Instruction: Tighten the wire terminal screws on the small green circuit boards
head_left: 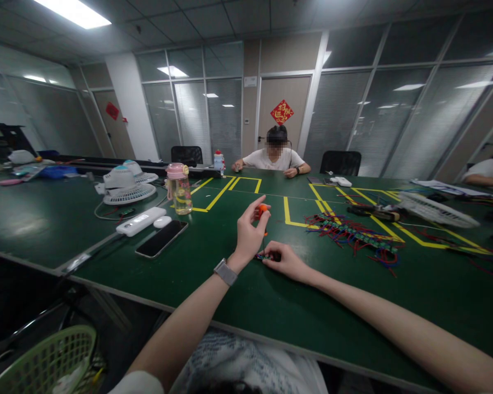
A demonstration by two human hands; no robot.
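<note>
Screwdriver [263, 208] upright between left hand's [248, 231] fingers, tip down at small circuit board [261, 256], pinched by right hand [287, 261]

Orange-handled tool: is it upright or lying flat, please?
Upright in the left hand: orange handle on top, thin shaft pointing down.

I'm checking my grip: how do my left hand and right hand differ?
Your left hand is higher, holding a slim orange-handled screwdriver; your right hand is lower, pinching a small, partly hidden circuit board. The left hand has a grey watch band at its wrist; the right hand's wrist is bare. Both hands have bent fingers.
</note>
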